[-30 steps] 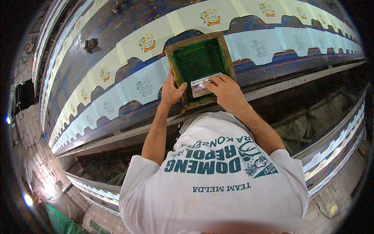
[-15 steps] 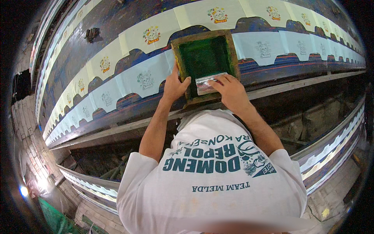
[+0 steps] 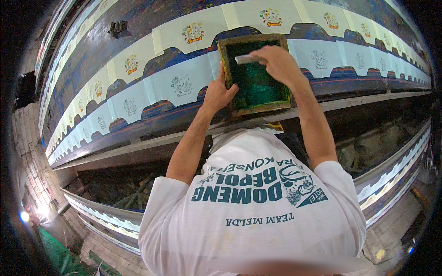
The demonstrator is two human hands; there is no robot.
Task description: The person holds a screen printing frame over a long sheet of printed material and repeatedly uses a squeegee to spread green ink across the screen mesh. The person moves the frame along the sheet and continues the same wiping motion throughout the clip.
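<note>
Wooden frame: lies across the blue strip, before the person, its green mesh ringed by the rim.
Left hand: grips the frame's left side, forefinger along the outer edge, thumb at the rim.
Right hand: closed on the squeegee, over the mesh's far half; blade contact cannot be told.
Yellow strip: carries coloured prints, beyond the blue one on the dark table.
</note>
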